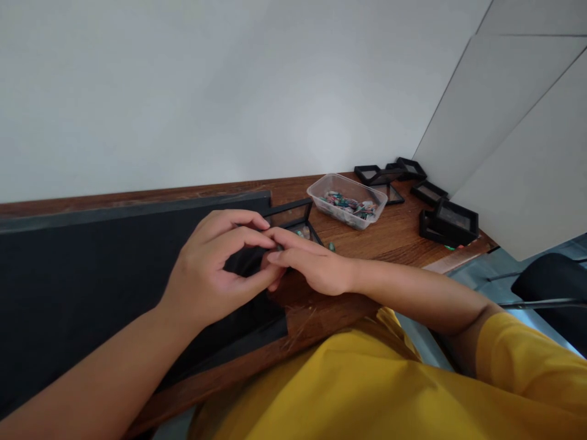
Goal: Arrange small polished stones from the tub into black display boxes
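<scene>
Free room over black mat (pixel 92 269), left; raised frame lid (pixel 292 214) and plastic tub (pixel 334 212) obstruct low passage right.

No lettering, label, brand, number or sign could be read, either close to the grip or farther out from it.
</scene>
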Demonstrator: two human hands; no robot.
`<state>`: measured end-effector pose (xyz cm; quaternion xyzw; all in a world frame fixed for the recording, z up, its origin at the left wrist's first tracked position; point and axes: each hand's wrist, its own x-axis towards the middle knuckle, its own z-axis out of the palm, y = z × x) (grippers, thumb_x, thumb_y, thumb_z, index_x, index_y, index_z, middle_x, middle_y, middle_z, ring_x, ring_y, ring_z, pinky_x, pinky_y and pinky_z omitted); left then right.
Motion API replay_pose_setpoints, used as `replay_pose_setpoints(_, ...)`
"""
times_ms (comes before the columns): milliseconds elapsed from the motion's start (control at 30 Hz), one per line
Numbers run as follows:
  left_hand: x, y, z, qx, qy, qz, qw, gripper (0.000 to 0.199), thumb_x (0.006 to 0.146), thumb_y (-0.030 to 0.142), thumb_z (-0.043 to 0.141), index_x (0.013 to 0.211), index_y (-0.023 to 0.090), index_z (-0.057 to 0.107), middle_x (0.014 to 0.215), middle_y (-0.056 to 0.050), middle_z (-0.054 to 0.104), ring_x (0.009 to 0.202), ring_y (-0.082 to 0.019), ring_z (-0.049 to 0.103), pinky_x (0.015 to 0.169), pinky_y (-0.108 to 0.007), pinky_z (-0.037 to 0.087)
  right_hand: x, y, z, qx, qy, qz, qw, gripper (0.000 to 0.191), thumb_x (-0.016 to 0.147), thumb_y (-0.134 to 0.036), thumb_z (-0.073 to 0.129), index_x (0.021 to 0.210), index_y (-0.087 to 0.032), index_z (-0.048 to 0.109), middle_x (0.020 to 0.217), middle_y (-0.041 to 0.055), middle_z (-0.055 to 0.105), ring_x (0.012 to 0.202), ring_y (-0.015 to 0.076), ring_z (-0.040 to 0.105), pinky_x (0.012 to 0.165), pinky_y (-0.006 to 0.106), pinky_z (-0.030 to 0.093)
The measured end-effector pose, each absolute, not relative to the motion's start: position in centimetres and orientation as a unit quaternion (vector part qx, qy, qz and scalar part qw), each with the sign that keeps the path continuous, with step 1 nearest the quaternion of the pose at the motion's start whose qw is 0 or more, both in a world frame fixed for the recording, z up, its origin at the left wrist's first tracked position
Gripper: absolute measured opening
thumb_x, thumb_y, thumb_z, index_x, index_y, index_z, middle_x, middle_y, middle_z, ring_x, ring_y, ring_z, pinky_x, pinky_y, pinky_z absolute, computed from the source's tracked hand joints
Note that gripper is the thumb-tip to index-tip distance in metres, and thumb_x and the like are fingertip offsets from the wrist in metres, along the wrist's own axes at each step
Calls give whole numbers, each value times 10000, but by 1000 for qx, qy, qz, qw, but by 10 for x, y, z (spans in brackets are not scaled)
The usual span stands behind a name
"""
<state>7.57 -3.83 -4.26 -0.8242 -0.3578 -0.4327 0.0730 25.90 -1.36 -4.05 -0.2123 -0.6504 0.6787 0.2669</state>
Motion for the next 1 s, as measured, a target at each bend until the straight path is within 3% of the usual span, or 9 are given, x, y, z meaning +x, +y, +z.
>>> replay_pose_setpoints(1000,74,-36,-41,-830,-344,-434,63,64,926,195,684,914,237,637,1064,-42,682,965,-211,692,875,-373,562,260,-14,-34,-219,-654,681,247,147,1027,-128,489,907,-212,491,763,-55,573,696,101,617,785,256,559)
